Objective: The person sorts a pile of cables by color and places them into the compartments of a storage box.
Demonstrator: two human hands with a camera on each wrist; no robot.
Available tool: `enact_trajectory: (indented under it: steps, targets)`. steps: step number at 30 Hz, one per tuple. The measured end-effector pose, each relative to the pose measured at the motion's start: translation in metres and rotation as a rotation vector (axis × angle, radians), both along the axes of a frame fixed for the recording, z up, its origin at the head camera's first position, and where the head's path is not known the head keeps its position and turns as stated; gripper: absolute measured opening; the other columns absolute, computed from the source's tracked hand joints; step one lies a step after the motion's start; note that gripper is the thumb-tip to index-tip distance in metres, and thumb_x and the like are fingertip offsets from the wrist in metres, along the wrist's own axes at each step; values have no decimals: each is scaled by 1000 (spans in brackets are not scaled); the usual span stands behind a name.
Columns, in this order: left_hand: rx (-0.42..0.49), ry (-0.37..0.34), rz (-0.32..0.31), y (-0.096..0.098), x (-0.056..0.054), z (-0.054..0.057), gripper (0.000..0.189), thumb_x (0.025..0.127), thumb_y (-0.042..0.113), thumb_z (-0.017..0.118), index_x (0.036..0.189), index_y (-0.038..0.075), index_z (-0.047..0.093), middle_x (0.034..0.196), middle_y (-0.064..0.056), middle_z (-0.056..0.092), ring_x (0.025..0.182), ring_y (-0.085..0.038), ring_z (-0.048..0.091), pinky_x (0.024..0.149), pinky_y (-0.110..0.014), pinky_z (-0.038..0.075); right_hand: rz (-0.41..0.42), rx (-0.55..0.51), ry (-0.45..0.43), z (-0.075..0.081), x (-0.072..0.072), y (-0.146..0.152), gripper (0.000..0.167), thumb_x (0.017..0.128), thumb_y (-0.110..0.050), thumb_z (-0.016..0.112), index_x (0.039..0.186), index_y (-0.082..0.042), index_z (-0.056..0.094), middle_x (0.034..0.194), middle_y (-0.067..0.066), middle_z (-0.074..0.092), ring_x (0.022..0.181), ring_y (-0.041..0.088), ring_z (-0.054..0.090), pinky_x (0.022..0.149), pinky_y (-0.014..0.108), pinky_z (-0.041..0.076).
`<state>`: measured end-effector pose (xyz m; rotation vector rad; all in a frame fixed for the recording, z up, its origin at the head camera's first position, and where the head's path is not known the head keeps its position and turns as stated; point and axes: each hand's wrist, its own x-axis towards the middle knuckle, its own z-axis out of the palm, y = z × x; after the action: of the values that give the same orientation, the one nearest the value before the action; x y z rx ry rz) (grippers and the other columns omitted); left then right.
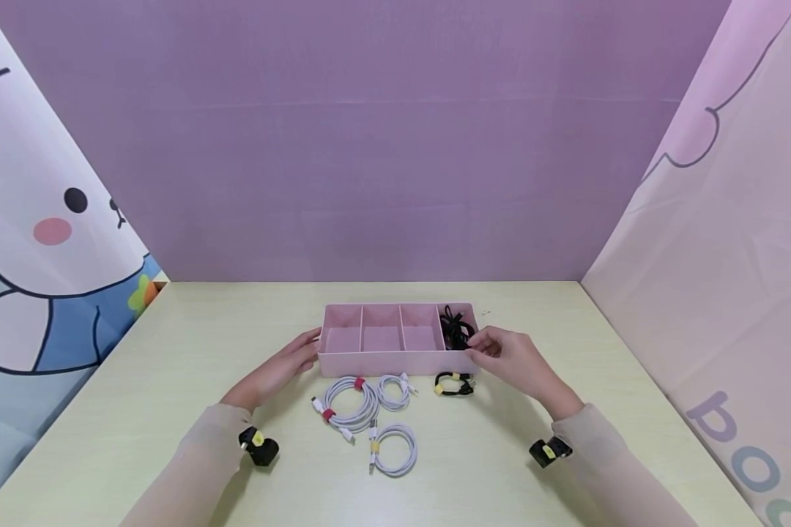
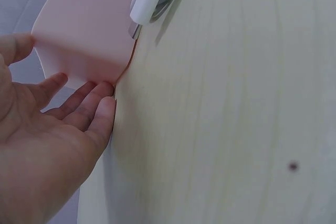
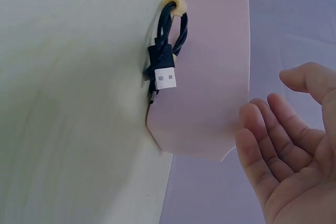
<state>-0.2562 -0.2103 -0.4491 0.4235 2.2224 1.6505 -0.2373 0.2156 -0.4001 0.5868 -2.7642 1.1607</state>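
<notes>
A pink box [image 1: 395, 364] with several compartments sits on the table, a bundled black cable [image 1: 457, 329] in its rightmost one. My left hand [image 1: 282, 368] rests its fingertips against the box's left end, which the left wrist view shows up close. At the right end, my right hand [image 1: 510, 360] hovers over the rim beside the black cable. Its fingers [image 3: 255, 121] are loosely bent, thumb apart, with nothing between them. A smaller black cable with yellow ties [image 1: 455, 383] lies in front of the box; its white USB plug [image 3: 166, 78] shows in the right wrist view.
Before the box lie a large white cable coil with red ties [image 1: 351, 405], a small white coil [image 1: 394, 391] and a white coil with a yellow tie [image 1: 395, 450]. A purple backdrop [image 1: 382, 146] stands behind the pale table [image 1: 474, 476].
</notes>
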Motion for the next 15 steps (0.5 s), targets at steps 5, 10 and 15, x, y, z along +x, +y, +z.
enact_trajectory:
  steps: [5, 10, 15]
  targets:
    - [-9, 0, 7, 0, 1, 1, 60, 111, 38, 33, 161, 11, 14, 164, -16, 20, 147, -37, 27, 120, -49, 22, 13, -12, -3, -4, 3, 2, 10, 94, -17, 72, 101, -10, 72, 87, -4, 69, 78, 12, 64, 71, 26, 57]
    - [-11, -2, 9, 1, 1, 2, 60, 111, 38, 33, 161, 11, 14, 164, -16, 20, 147, -37, 27, 120, -48, 22, 34, -16, -28, -8, 6, 3, 11, 94, -13, 72, 103, -6, 72, 87, -4, 69, 79, 13, 64, 71, 26, 57]
    - [-15, -3, 11, 1, 1, 1, 59, 111, 37, 33, 161, 11, 15, 164, -16, 21, 147, -37, 27, 120, -48, 22, 62, 1, -46, -15, 8, 4, 13, 93, -12, 72, 104, -5, 73, 89, -4, 70, 80, 13, 65, 73, 26, 57]
